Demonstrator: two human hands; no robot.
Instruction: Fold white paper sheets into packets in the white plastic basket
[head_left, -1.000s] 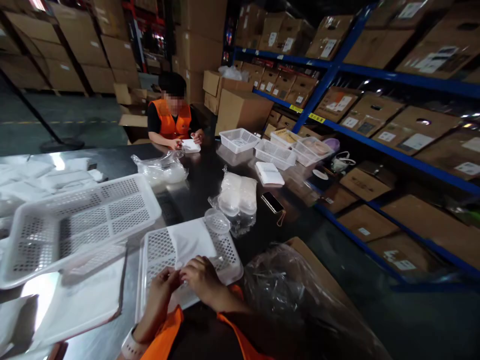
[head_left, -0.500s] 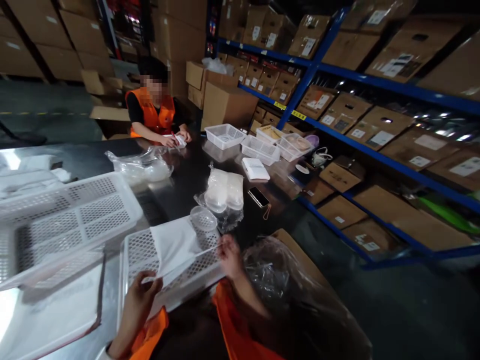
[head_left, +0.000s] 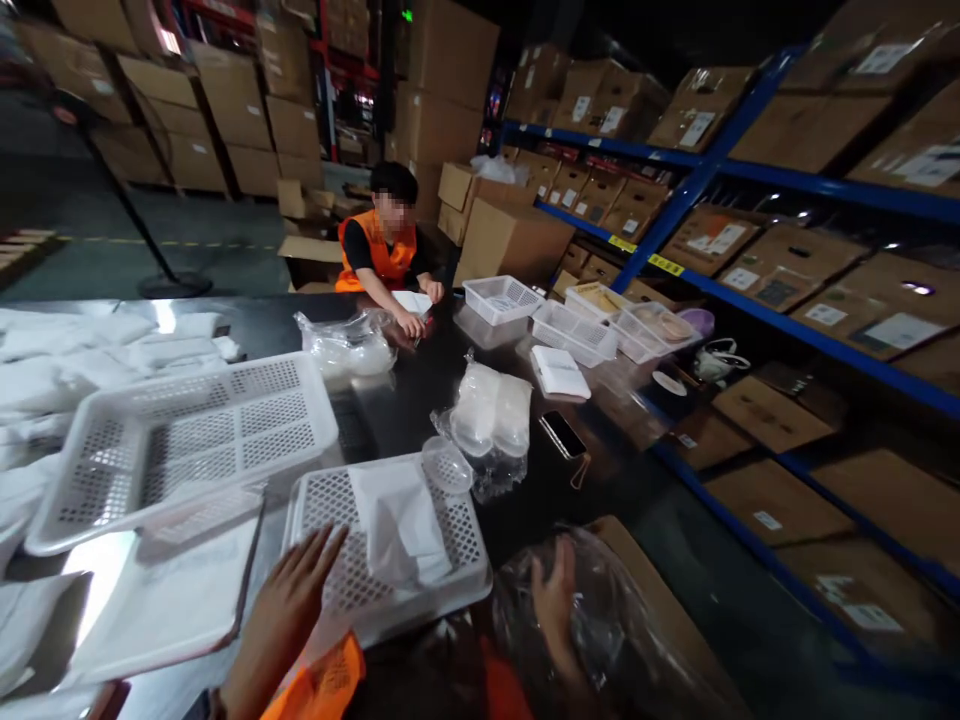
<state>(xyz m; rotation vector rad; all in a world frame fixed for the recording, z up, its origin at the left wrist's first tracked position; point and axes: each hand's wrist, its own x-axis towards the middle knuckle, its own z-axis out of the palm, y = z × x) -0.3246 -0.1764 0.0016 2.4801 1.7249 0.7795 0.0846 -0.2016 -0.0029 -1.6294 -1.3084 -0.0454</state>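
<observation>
- The white sheet (head_left: pixel 401 525) is the main change: half a second ago both hands were at its near end, and now neither holds it. It lies loose and creased across the top of a mesh basket (head_left: pixel 326 505), which looks upturned.
- The left hand (head_left: pixel 296 580) has let go and rests over the basket's left edge, fingers straight and pinching nothing. I cannot tell whether it presses down.
- The right hand (head_left: pixel 555 590) has swung away to the clear plastic bag (head_left: pixel 611 605) lying over an open cardboard box (head_left: pixel 637 560). Its thumb stands apart from the fingers; blur hides whether any film is caught between them.
- In my judgement, handling of the sheet is paused and the bag now has the right hand's attention. Whether the sheet is a single layer or a pouch, I cannot tell.
- A round clear plastic bowl (head_left: pixel 448 466) stays at the basket's far right corner, just beside the sheet. Beyond it, the bagged white containers (head_left: pixel 491 410) and the phone (head_left: pixel 563 435) have not been moved.
- Across the table (head_left: pixel 397 420), a co-worker's hand (head_left: pixel 411 323) now reaches over the tabletop, near something small and red.
</observation>
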